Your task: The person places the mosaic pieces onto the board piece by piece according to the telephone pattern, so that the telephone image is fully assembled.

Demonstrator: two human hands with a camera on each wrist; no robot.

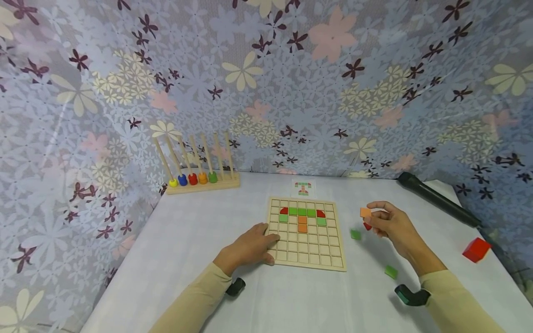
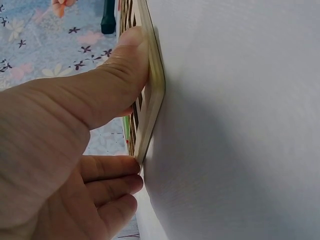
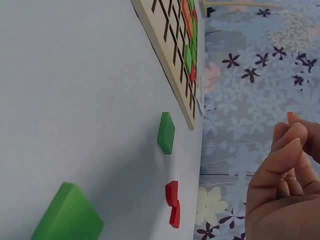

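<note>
Orange square tile (image 1: pixel 365 212) pinched in my right grip (image 1: pixel 390 225), held above the table (image 1: pixel 200 259), right of the wooden grid board (image 1: pixel 309 254). My left grip (image 1: pixel 250 245) is relaxed, resting at the board's left edge. Green tiles (image 1: pixel 391 272) and red pieces (image 3: pixel 172 194) lie loose near my right grip.

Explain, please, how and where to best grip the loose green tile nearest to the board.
Probably pinch the green tile by two opposite edges, coming from above: it lies flat on the table, thin sides exposed, top uncovered. The right hand would first need to release its orange tile.
</note>
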